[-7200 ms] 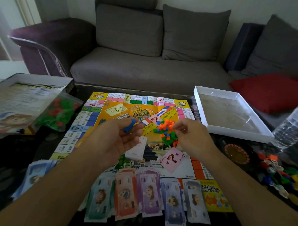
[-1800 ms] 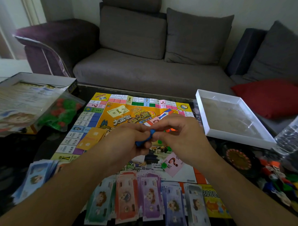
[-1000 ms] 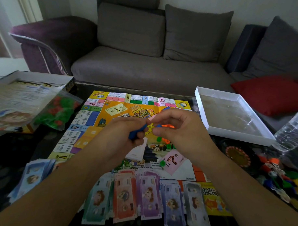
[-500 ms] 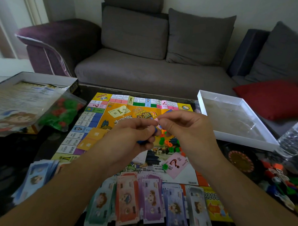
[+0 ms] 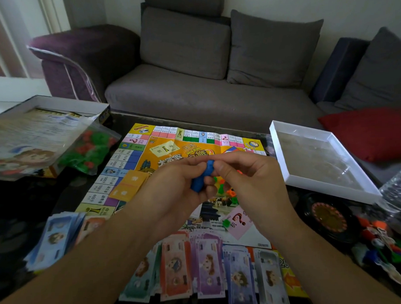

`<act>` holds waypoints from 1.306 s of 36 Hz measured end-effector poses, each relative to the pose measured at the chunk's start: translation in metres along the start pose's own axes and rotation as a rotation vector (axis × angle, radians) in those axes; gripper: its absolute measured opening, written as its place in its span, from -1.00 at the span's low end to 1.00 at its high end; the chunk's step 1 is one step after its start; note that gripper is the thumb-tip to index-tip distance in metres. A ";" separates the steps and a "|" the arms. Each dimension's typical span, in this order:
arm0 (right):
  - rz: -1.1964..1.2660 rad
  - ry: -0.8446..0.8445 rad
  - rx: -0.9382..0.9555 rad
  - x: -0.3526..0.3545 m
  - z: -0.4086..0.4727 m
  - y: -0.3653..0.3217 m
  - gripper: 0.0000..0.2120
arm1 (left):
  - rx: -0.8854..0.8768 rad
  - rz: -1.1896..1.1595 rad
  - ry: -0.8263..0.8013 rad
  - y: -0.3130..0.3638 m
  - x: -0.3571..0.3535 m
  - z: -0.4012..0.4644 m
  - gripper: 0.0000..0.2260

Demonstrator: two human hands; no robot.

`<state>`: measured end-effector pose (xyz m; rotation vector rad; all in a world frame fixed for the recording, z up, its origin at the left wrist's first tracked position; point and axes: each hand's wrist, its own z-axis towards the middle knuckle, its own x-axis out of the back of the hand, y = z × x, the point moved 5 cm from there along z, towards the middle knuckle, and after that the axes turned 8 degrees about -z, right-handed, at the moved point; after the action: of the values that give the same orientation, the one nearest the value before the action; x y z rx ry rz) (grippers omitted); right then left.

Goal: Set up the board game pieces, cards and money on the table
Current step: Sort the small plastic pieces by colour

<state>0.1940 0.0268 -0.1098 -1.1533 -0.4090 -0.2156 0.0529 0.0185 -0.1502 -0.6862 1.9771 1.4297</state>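
The game board [image 5: 170, 150] lies flat on the dark table. Above its middle, my left hand [image 5: 173, 189] grips a stack of small blue pieces [image 5: 204, 178]. My right hand [image 5: 250, 182] pinches the top of that same blue stack with thumb and fingers. Under my hands sits a heap of small orange and green pieces [image 5: 227, 190], partly hidden. A single green piece [image 5: 225, 223] lies beside a pink question-mark card [image 5: 239, 221]. Rows of paper money [image 5: 205, 263] line the near edge. An orange card deck [image 5: 130, 185] rests on the board's left side.
A box lid with a rule sheet [image 5: 31, 139] and a bag of red and green houses [image 5: 86, 153] sit at left. A white box tray [image 5: 318, 156] is at right, with a roulette wheel [image 5: 329, 218], coloured pawns [image 5: 385, 252] and a plastic bottle [image 5: 398, 190]. More notes [image 5: 55, 241] lie near left.
Both hands stayed together over the board's middle, working on the blue stack. The blue pieces now stand more upright between my fingers. The view has shifted slightly.
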 end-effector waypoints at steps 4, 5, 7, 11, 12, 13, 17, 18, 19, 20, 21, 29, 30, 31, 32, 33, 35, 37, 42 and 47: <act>-0.209 0.007 0.105 -0.004 -0.003 -0.003 -0.73 | -0.006 -0.026 0.049 -0.002 0.001 0.000 -0.75; -0.265 0.009 0.136 -0.005 -0.004 -0.003 -0.75 | -0.012 -0.033 0.061 -0.002 0.001 0.000 -0.75; -0.350 0.002 0.187 -0.005 -0.005 -0.002 -0.74 | -0.017 -0.045 0.082 -0.003 0.002 0.000 -0.75; -0.445 -0.009 0.263 -0.007 -0.006 -0.007 -0.70 | 0.010 -0.048 0.079 -0.002 0.000 -0.004 -0.73; -0.460 -0.015 0.273 -0.008 -0.007 -0.008 -0.68 | 0.013 -0.042 0.073 -0.001 -0.001 -0.006 -0.73; -0.476 -0.026 0.283 -0.010 -0.007 -0.010 -0.65 | 0.015 -0.044 0.065 0.001 -0.002 -0.008 -0.74; -0.521 -0.127 0.286 -0.019 -0.011 -0.010 -0.52 | 0.025 -0.038 0.047 0.006 -0.004 -0.011 -0.77; -0.524 -0.145 0.276 -0.021 -0.011 -0.009 -0.50 | 0.025 -0.023 0.048 0.007 -0.003 -0.011 -0.77; -0.524 -0.153 0.264 -0.021 -0.011 -0.009 -0.49 | 0.023 -0.007 0.048 0.007 -0.003 -0.011 -0.77; -0.519 -0.157 0.255 -0.021 -0.011 -0.009 -0.49 | 0.019 0.009 0.045 0.007 -0.004 -0.011 -0.76; -0.513 -0.164 0.249 -0.021 -0.010 -0.008 -0.50 | 0.017 0.026 0.038 0.008 -0.004 -0.011 -0.75; -0.467 -0.215 0.165 -0.019 -0.010 -0.005 -0.47 | 0.023 0.097 0.029 0.007 -0.006 -0.013 -0.74; -0.458 -0.215 0.158 -0.019 -0.010 -0.005 -0.48 | 0.027 0.091 0.023 0.007 -0.006 -0.013 -0.73; -0.451 -0.211 0.152 -0.019 -0.009 -0.004 -0.48 | 0.030 0.086 0.018 0.007 -0.006 -0.013 -0.73; -0.442 -0.203 0.147 -0.018 -0.009 -0.005 -0.49 | 0.033 0.085 0.009 0.007 -0.007 -0.013 -0.73; -0.433 -0.190 0.140 -0.017 -0.008 -0.005 -0.50 | 0.033 0.086 0.000 0.008 -0.007 -0.013 -0.73; -0.422 -0.166 0.123 -0.014 -0.007 -0.006 -0.51 | 0.031 0.088 -0.018 0.008 -0.009 -0.013 -0.72; -0.420 -0.151 0.120 -0.012 -0.007 -0.007 -0.52 | 0.034 0.086 -0.036 0.008 -0.011 -0.013 -0.71; -0.457 -0.130 0.152 -0.007 -0.006 -0.011 -0.55 | 0.055 0.080 -0.038 0.007 -0.008 -0.012 -0.70; -0.506 -0.261 0.154 -0.009 -0.002 -0.003 -0.40 | 0.044 0.085 0.012 0.006 -0.005 -0.010 -0.73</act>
<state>0.1852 0.0235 -0.1114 -0.9117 -0.9339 -0.4670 0.0505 0.0110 -0.1407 -0.5994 2.0632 1.4303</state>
